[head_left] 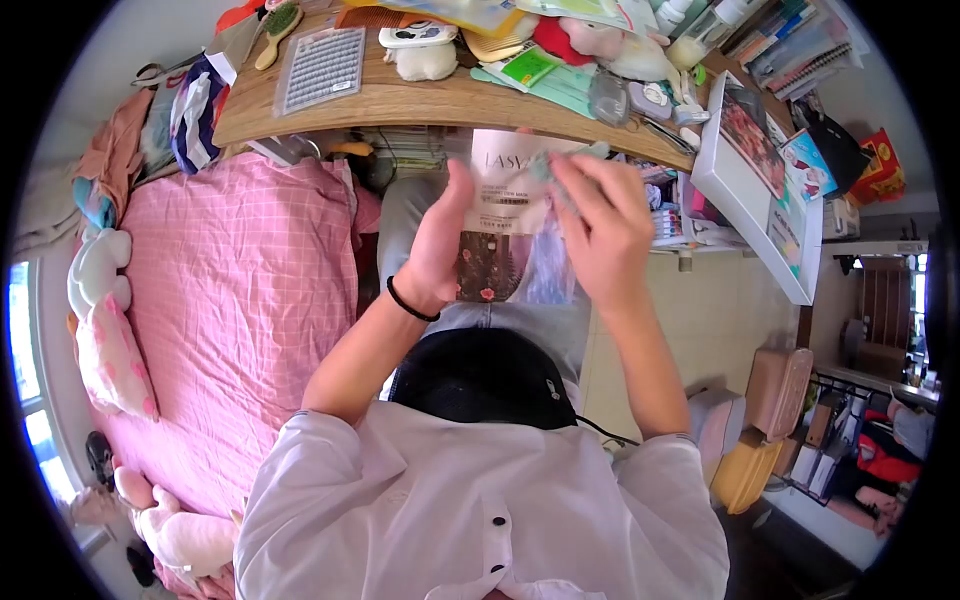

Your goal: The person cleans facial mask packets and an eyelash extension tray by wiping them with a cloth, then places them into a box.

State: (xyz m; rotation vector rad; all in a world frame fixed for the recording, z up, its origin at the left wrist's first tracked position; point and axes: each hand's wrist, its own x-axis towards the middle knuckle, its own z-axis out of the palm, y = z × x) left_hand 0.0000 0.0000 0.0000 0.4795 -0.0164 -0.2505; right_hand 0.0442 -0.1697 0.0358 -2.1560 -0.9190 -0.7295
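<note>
A flat face mask packet (503,215) is held upright over my lap, with a white printed top and a dark floral lower part. My left hand (440,235) grips its left edge, thumb up in front and the other fingers hidden behind it. A black band circles that wrist. My right hand (608,215) is in front of the packet's upper right, fingers pinched on a small pale green cloth (543,168). The cloth lies against the printed front, covering part of the lettering.
Ahead, a wooden desk (420,118) carries a lash tray (322,70), a hairbrush (279,27) and plush toys. A white box (757,190) juts out at the right. The pink bed (220,300) is on the left; a black bag (480,375) rests on my lap.
</note>
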